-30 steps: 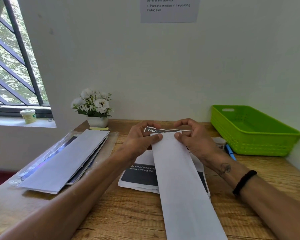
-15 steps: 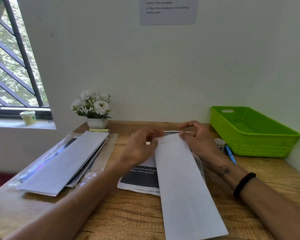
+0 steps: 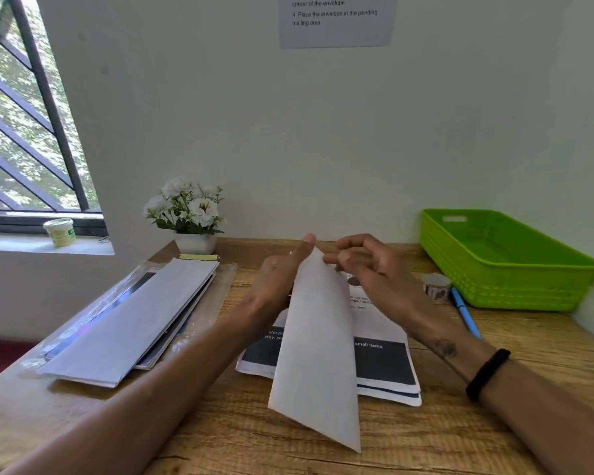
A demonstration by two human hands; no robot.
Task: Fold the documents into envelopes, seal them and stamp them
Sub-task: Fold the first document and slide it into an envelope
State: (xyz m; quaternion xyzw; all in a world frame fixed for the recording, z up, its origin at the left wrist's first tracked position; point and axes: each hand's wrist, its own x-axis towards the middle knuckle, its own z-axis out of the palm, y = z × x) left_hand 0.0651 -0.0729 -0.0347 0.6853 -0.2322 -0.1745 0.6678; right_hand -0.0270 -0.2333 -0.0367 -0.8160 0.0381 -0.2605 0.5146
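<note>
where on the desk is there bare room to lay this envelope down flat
Bare wood shows along the near edge of the desk, in front of the printed sheets, and on the right between them and the blue pen. The green basket looks empty. The left is crowded by the envelope stack.

Wall notice (image 3: pixel 336 20) reads "Place the envelope in the pending mailing area"; document (image 3: pixel 381 361), "small items".
</note>
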